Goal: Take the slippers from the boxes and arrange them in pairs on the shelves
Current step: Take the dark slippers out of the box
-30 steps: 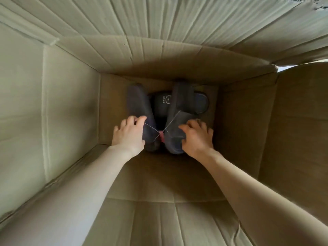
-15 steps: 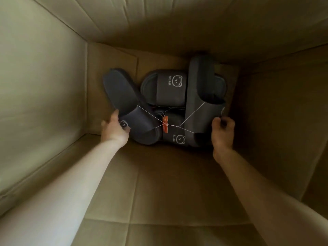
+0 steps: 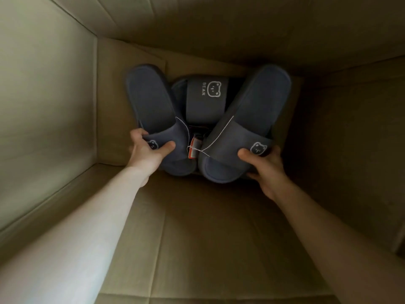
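I look down into a deep cardboard box [image 3: 54, 102]. My left hand [image 3: 147, 150] grips the strap of a dark blue slipper [image 3: 151, 99] with a small bear logo. My right hand [image 3: 266, 166] grips the strap of its matching slipper [image 3: 260, 102]. A thin white string and a red tag [image 3: 194, 147] join the two slippers between my hands. Both are tilted up, heels towards the far wall. Under them lies another dark slipper [image 3: 207, 99] marked BEAR.
Box walls close in on all sides; the left wall is lit, the right wall [image 3: 350, 132] is in shadow. The box floor [image 3: 197, 227] in front of the slippers is bare cardboard with a flap seam.
Both hands have taken hold of the straps and lifted the tied pair up and towards me. The right slipper has swung out to the right, uncovering the BEAR slipper below.
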